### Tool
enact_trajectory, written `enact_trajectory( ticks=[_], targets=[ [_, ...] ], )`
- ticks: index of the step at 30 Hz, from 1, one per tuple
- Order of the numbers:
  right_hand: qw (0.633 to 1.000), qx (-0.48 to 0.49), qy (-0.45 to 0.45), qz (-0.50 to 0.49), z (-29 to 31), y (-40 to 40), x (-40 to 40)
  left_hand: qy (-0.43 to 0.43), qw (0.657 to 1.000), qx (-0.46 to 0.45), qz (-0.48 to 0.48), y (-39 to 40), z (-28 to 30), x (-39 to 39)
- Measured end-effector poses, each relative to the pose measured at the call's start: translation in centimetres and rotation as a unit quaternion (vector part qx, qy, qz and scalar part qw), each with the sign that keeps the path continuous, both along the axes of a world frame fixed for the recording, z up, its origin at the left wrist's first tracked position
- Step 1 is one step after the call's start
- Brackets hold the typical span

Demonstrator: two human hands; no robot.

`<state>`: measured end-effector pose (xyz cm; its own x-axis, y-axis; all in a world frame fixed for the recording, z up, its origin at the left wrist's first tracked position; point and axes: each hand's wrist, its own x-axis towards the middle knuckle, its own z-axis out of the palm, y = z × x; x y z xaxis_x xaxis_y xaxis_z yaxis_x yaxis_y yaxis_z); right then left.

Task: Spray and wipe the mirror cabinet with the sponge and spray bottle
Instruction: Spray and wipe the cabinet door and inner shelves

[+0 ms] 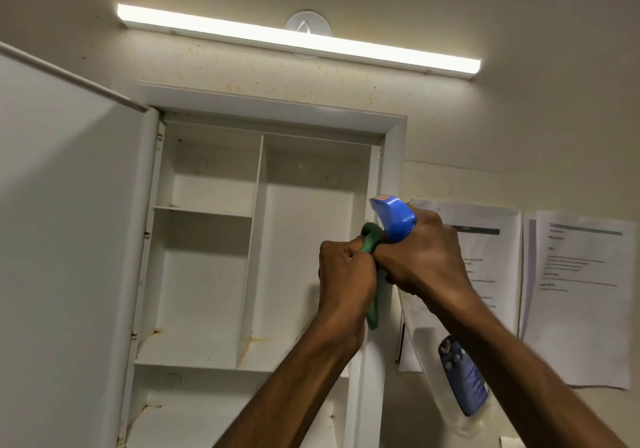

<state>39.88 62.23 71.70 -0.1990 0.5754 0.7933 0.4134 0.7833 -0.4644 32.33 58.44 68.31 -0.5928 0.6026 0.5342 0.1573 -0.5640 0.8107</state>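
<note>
Right hand gripped bottle, aimed at cabinet; left hand clenched sponge, ready for wiping.

A cream wall fills the background, speckled with small brownish spots below a long, lit strip light mounted at a slant across a round white fixture. To the right, two printed paper sheets hang side by side on the wall, text too blurred to read.
</note>
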Motion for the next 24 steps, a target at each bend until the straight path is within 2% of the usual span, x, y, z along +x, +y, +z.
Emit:
enact_trajectory(
  ticks=[8,11,20,24],
  targets=[
    [0.998,0.017,0.033,-0.054,3.4,0.7,-0.1,0.001,1.000,0.004,-0.004,-0.4,5.1,-0.1],
    [0.998,0.021,0.052,-0.008,4.0,1.1,0.4,0.004,1.000,-0.012,-0.006,-0.4,6.9,-0.1],
    [0.983,-0.089,0.111,0.119,4.8,1.0,1.2,-0.019,1.000,-0.002,0.003,-0.3,9.2,0.2],
    [0.980,-0.088,0.111,0.137,5.0,0.7,1.1,-0.046,0.999,0.000,-0.006,-0.2,10.5,0.2]
  ],
)
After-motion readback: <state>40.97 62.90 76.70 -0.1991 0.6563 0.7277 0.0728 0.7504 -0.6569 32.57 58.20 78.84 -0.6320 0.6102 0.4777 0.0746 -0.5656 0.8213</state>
